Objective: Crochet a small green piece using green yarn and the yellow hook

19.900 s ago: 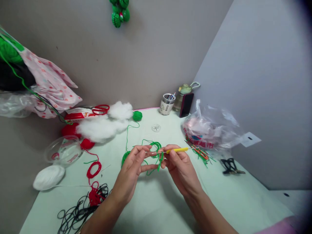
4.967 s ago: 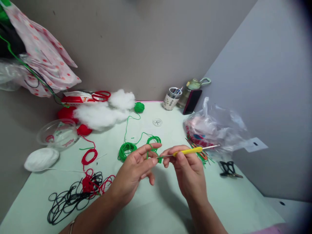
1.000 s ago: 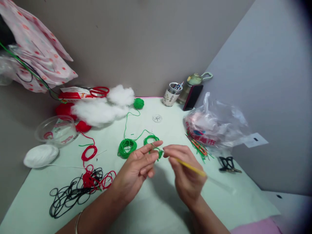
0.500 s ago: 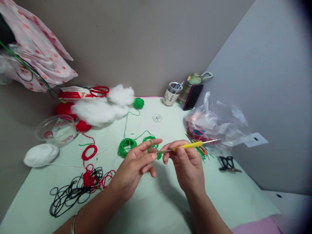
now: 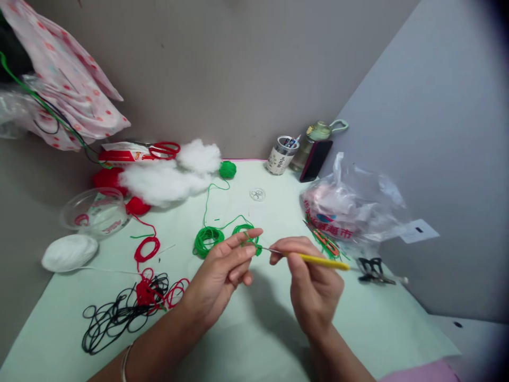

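My right hand [image 5: 312, 284] grips a crochet hook [image 5: 318, 260] by its yellow handle. The hook's thin metal shaft points left, its tip meeting green yarn at my left fingertips. My left hand [image 5: 222, 270] pinches that green yarn between thumb and fingers, and a strand passes over the raised index finger. How the hook's tip sits in the yarn is too small to make out. Behind the left hand lie loose coils of green yarn [image 5: 205, 240], joined by a strand to a green yarn ball [image 5: 228, 170] farther back.
At left are tangled black cord [image 5: 107, 323], red yarn [image 5: 146, 249], a white yarn ball [image 5: 69, 253], a clear bowl [image 5: 66, 212] and white stuffing [image 5: 163, 183]. Red scissors [image 5: 165, 150] lie behind. To the right are a plastic bag [image 5: 353, 201], a phone [image 5: 316, 161] and a black clip [image 5: 374, 271].
My right hand has moved slightly right and down. The hook's handle end has swung from tilting upward to tilting downward on the right. My left hand stays nearly in place.
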Tool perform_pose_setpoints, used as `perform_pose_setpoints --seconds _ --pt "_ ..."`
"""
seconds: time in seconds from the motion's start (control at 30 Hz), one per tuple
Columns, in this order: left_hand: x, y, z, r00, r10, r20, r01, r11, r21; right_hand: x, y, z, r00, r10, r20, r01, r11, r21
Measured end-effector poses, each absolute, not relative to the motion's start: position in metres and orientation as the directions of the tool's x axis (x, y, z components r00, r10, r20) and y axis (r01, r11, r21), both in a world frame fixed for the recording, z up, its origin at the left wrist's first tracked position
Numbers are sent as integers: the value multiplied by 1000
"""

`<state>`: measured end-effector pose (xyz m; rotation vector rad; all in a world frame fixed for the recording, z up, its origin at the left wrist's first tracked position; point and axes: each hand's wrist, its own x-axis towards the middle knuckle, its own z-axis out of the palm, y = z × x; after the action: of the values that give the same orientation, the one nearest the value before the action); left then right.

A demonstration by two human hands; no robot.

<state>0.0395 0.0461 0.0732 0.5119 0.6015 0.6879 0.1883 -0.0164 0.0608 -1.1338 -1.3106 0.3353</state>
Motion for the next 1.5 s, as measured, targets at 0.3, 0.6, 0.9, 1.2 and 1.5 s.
perform_pose_setpoints --seconds 0.3,0.6,0.9,1.2,1.5 --pt "44 46 73 542 803 -249 -404 508 761 180 -13 63 283 788 546 294 471 -832" --pt "42 50 71 616 703 -355 -456 686 567 186 -15 53 266 727 633 528 440 -726" --pt "42 45 73 565 785 -255 -421 540 729 182 -10 60 355 859 369 66 370 -927" --pt "36 52 73 624 737 -259 -384 578 720 189 -10 63 333 900 280 -116 334 -935" --pt "41 46 71 532 794 -295 -409 545 732 187 -20 60 -4 705 709 703 507 -499"
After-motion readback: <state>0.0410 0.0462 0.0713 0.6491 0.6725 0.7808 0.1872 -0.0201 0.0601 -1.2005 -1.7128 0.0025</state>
